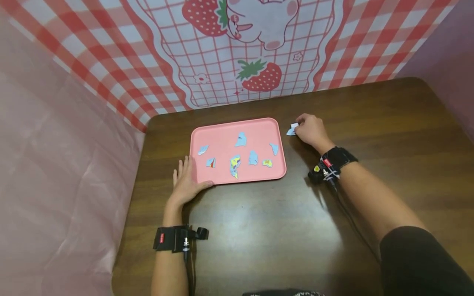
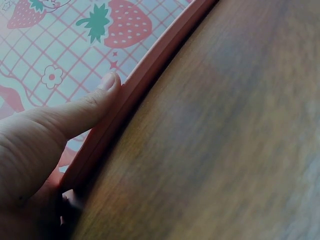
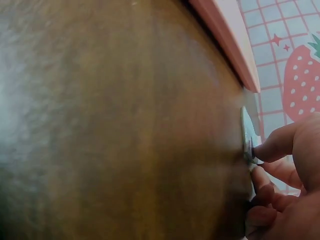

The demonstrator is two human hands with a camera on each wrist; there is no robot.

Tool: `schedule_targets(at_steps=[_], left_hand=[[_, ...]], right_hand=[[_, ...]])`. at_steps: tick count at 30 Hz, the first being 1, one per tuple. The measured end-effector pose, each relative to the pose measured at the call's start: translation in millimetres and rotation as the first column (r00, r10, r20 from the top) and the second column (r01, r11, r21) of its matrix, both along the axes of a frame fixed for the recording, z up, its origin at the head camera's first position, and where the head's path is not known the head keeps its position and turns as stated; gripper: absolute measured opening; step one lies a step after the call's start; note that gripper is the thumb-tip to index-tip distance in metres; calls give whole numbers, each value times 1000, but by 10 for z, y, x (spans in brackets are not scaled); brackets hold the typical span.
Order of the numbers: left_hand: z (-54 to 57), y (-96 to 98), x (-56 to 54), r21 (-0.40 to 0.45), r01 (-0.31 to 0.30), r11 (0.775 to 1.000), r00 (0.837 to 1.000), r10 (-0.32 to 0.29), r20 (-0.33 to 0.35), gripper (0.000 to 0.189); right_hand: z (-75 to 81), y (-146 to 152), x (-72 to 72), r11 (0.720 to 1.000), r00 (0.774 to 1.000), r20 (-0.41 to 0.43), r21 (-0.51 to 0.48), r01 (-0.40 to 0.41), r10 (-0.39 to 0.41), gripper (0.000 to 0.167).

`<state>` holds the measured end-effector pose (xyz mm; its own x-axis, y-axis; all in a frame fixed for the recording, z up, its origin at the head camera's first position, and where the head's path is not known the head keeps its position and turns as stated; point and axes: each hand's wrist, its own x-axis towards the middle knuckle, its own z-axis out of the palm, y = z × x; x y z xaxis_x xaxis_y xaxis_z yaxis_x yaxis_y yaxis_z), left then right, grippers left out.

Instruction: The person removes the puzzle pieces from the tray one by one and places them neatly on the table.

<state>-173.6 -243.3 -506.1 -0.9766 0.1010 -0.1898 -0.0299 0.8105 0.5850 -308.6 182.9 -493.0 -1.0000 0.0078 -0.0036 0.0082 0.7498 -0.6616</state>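
Pinching a pale-blue paper scrap (image 1: 290, 130) right of frame centre, the right grip (image 1: 312, 130) had it leftward, just beside the pink tray (image 1: 219, 135); the left grip (image 1: 186, 186), spread, touched the tray's lower-left corner.

In the head view, a brown wood-grain table (image 1: 385, 119) with rounded corners fills the centre and lower right, a pale glare (image 1: 237, 230) at lower centre. Strawberry-printed red-and-white checked cloth (image 1: 111, 49) spans the top; creased pale-pink fabric (image 1: 52, 164) covers the left, a mauve surface (image 1: 449, 70) the upper right.
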Motion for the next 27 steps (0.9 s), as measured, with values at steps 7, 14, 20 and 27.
schedule_targets(at_steps=[7, 14, 20, 27], left_hand=[[6, -5, -4, -2, -2, 1000, 1000, 2, -3, 124], [0, 2, 11, 6, -1, 1000, 1000, 1, -9, 123], [5, 8, 21, 14, -5, 1000, 1000, 6, -9, 123], [11, 6, 21, 8, -3, 1000, 1000, 3, -5, 123]], right_hand=[[8, -32, 11, 999, 1000, 17, 47, 17, -18, 32], [-15, -30, 33, 999, 999, 26, 45, 25, -26, 31], [-23, -20, 40, 998, 999, 30, 51, 24, -26, 32], [-18, -16, 33, 999, 999, 27, 42, 31, -32, 33]])
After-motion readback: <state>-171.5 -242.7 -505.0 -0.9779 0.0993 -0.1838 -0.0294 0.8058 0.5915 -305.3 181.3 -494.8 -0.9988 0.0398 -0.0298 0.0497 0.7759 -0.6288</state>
